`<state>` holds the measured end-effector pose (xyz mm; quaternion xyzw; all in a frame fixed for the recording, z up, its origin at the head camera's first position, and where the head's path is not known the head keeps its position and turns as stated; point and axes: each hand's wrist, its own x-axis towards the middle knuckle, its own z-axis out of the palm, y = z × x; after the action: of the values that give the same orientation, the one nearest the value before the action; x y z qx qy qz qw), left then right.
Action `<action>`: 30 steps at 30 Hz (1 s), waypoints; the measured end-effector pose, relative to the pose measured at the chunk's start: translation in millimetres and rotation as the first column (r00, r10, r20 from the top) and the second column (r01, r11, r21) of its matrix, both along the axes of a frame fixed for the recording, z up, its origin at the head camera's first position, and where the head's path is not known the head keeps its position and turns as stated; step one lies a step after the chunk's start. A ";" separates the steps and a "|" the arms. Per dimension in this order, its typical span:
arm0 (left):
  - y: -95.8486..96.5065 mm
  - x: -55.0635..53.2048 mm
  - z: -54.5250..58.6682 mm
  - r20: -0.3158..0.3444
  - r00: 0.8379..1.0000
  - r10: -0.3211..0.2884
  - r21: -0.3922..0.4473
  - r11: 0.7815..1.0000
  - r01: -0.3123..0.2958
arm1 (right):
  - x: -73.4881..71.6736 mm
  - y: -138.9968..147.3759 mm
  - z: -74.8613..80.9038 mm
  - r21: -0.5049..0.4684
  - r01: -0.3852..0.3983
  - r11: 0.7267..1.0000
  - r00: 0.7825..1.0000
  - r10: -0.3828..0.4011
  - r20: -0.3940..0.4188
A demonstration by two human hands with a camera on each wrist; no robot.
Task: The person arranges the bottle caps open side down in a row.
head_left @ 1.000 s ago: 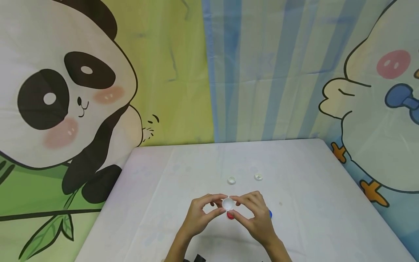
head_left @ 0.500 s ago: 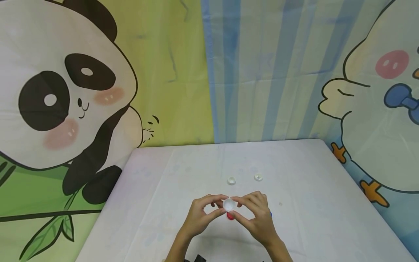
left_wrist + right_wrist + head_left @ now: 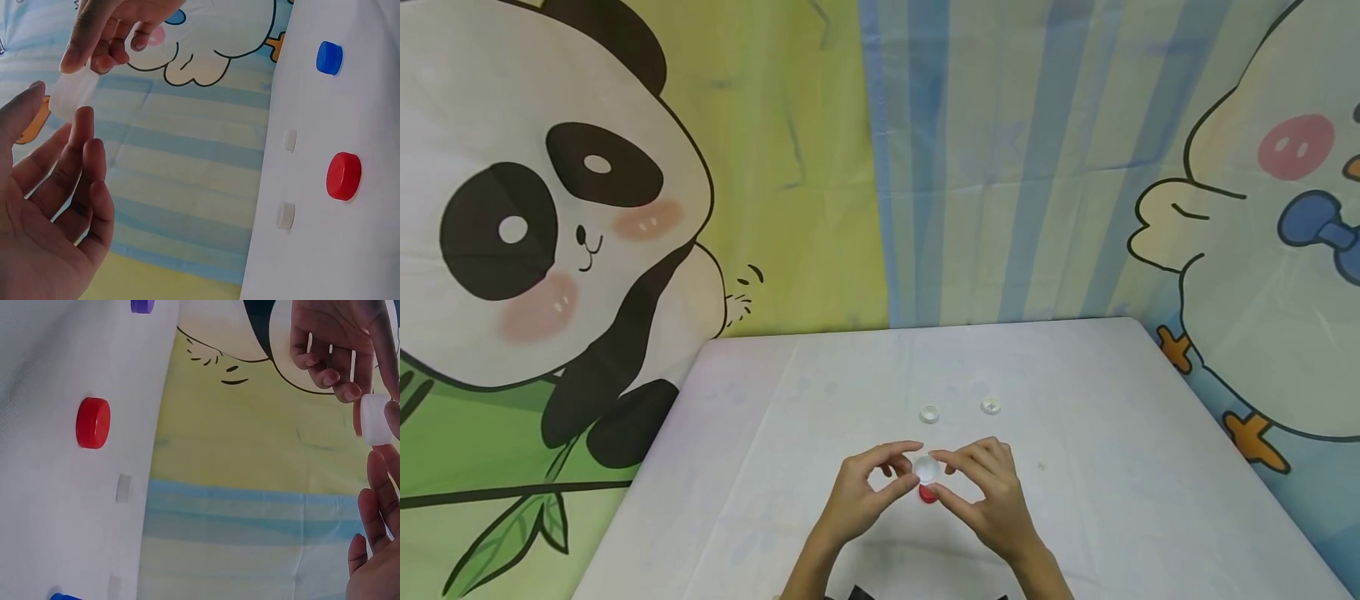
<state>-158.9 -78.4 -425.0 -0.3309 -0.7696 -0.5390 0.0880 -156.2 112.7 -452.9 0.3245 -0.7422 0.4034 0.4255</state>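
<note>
A white plastic bottle cap (image 3: 927,469) is held up between both hands, its round face toward the head camera. My left hand (image 3: 863,492) holds its left side between thumb and index fingertip, the index tip right at the upper rim. From the other side, my right hand (image 3: 988,492) pinches the cap with thumb and index finger. The ridged side of the white cap (image 3: 376,420) shows in the right wrist view. Below the hands, a red bottle cap (image 3: 928,494) lies on the table, partly covered by the right thumb in the head view.
Two small white caps, a left one (image 3: 929,414) and a right one (image 3: 991,406), lie farther back on the white-covered table (image 3: 775,400). A blue cap (image 3: 329,58) and a purple cap (image 3: 142,305) are hidden in the head view. Cartoon-printed curtains (image 3: 805,167) stand behind.
The held white cap has shifted very slightly right. My left index finger has lifted a little at its rim. The blue cap's edge beside my right hand has dropped out of sight.
</note>
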 end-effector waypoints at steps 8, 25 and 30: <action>1.4 3.0 5.0 0.274 0.957 0.093 -0.068 0.995 -0.077 | 0.2 -0.5 3.2 0.011 -0.012 1.000 1.000 0.012 -0.023; 2.6 -6.9 -16.1 0.439 0.896 0.062 -0.021 0.998 -0.058 | -4.5 4.0 -13.9 0.041 0.013 0.999 1.000 -0.014 0.028; 2.5 -12.7 -31.6 0.398 0.909 0.123 -0.038 0.992 -0.118 | -3.9 5.4 -17.0 0.045 0.001 0.999 0.992 -0.007 0.123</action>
<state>-171.6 -75.9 -456.6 -0.1664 -0.7937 -0.5837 -0.0396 -160.1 118.0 -469.9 0.3072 -0.7766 0.4049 0.3723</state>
